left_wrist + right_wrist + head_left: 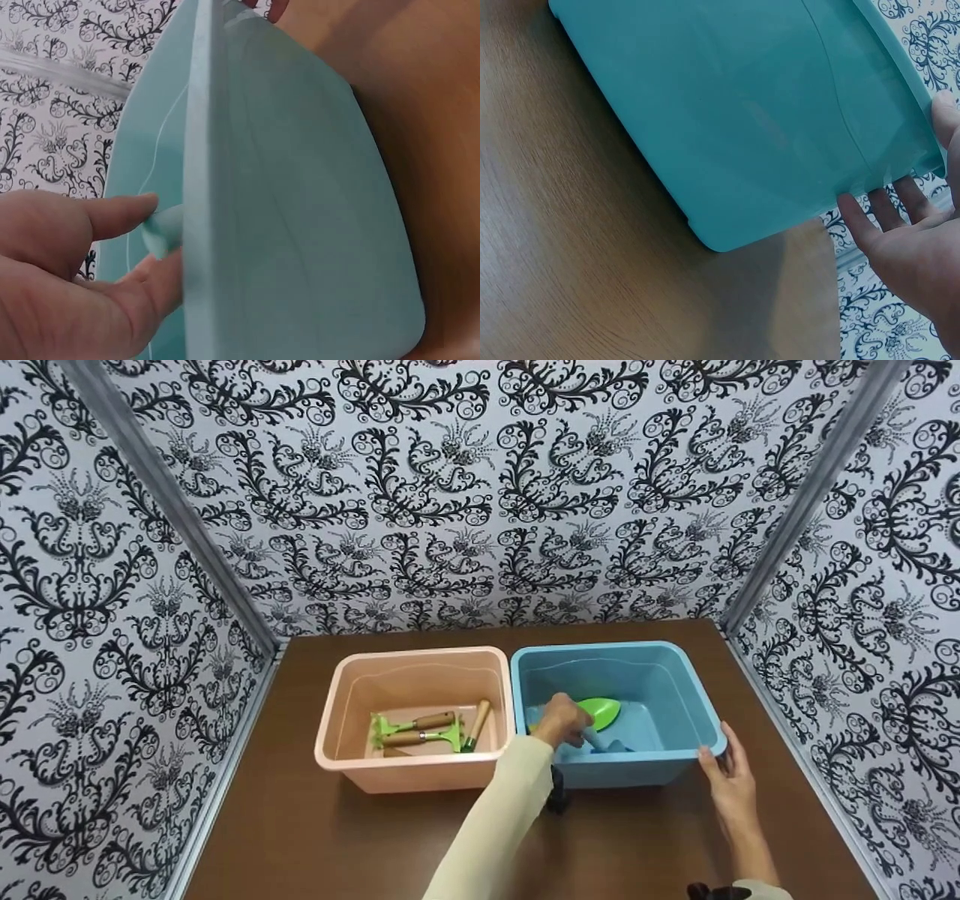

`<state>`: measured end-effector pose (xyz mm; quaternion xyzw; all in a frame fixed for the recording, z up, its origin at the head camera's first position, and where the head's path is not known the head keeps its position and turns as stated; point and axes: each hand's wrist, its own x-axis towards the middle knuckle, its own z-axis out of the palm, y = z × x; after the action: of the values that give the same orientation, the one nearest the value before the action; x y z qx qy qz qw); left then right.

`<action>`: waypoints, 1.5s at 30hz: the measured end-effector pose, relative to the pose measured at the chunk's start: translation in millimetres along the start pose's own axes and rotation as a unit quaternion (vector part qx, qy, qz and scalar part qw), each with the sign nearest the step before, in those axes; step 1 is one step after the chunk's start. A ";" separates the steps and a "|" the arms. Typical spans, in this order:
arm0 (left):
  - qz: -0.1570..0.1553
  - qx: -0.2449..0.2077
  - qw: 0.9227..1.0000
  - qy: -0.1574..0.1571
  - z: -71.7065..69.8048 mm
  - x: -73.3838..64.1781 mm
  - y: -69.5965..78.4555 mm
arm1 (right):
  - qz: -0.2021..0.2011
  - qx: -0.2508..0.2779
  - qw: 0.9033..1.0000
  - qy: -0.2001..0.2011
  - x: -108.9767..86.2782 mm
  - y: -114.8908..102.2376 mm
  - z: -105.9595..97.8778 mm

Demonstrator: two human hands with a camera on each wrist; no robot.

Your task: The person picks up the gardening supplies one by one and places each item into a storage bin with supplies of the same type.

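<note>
In the head view, my left hand (564, 721) reaches over the front wall of the blue bin (679, 755). It pinches a light-blue handle (596, 737), whose rounded end (166, 229) shows between thumb and fingers in the left wrist view. A darker blue part (616, 747) lies low by the front wall; the tool's full shape is hidden. Just beyond the hand lies a green trowel blade (601, 712). My right hand (735, 781) holds the bin's front right corner, its thumb at the rim and fingers against the side wall.
A peach bin (416, 763) stands against the blue bin's left side. Inside are green-headed hand rakes (454, 733) with wooden handles and another wooden-handled tool (478, 724). Both bins stand on a brown table (300, 825), with patterned walls (450, 510) behind and beside it.
</note>
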<state>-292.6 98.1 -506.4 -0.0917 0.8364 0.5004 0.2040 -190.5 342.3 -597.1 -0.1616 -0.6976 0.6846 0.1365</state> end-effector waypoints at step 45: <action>0.063 -0.106 0.992 0.034 -44.8 -6.6 -11.8 | 0.029 -0.105 0.994 -0.005 -2.4 -7.9 -7.2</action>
<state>-293.6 52.9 -494.3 -0.0766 0.7891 0.5949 0.1325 -185.6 347.8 -588.9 -0.1916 -0.7616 0.6117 0.0954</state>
